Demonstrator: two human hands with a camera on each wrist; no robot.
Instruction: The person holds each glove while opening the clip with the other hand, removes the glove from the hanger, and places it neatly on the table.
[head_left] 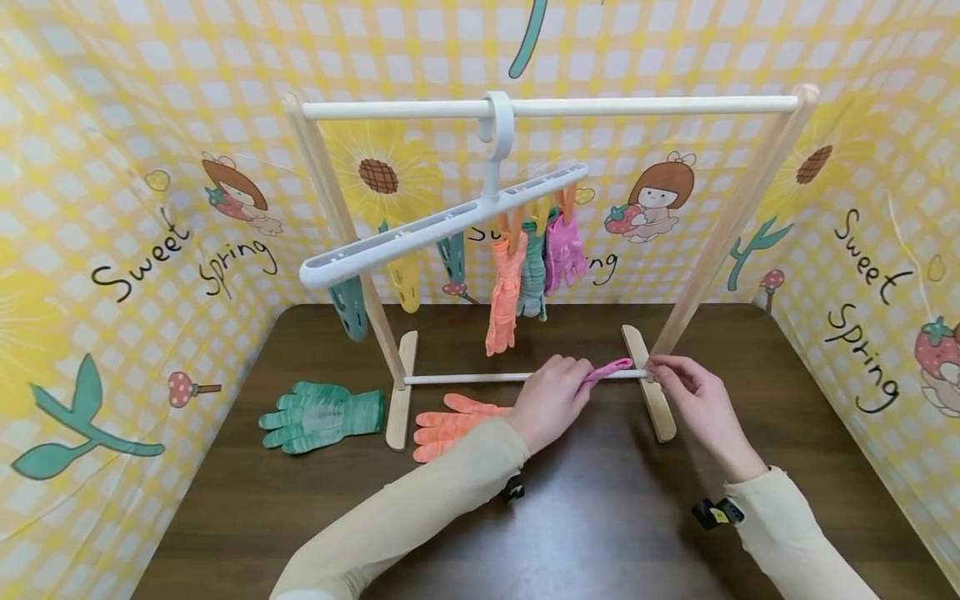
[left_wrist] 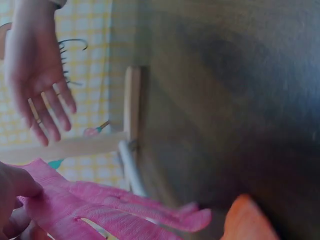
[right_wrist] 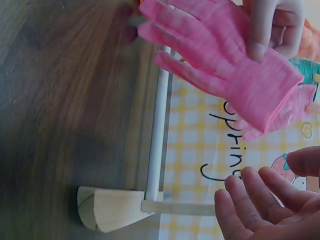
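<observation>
A pink knitted glove (right_wrist: pixel 225 65) is pinched near its cuff by my left hand (head_left: pixel 551 404), thumb on its near side in the right wrist view. From above, only its thin cuff edge shows past the knuckles. My right hand (head_left: pixel 697 404) is off to the right with nothing in it, its fingers loosely bent and apart from the glove. Behind them a grey clip hanger (head_left: pixel 420 237) hangs at a slant, carrying an orange glove (head_left: pixel 505 292), a green glove (head_left: pixel 533 279) and another pink glove (head_left: pixel 566 250) from clips.
A wooden rack with a white top rail (head_left: pixel 645 106) and low bar (head_left: pixel 465 378) stands on the brown table (head_left: pixel 585 533). A green glove (head_left: pixel 322 417) and a partly covered orange glove (head_left: pixel 450 429) lie at left. Unused clips include a yellow one (head_left: pixel 405 283). Patterned cloth surrounds the table.
</observation>
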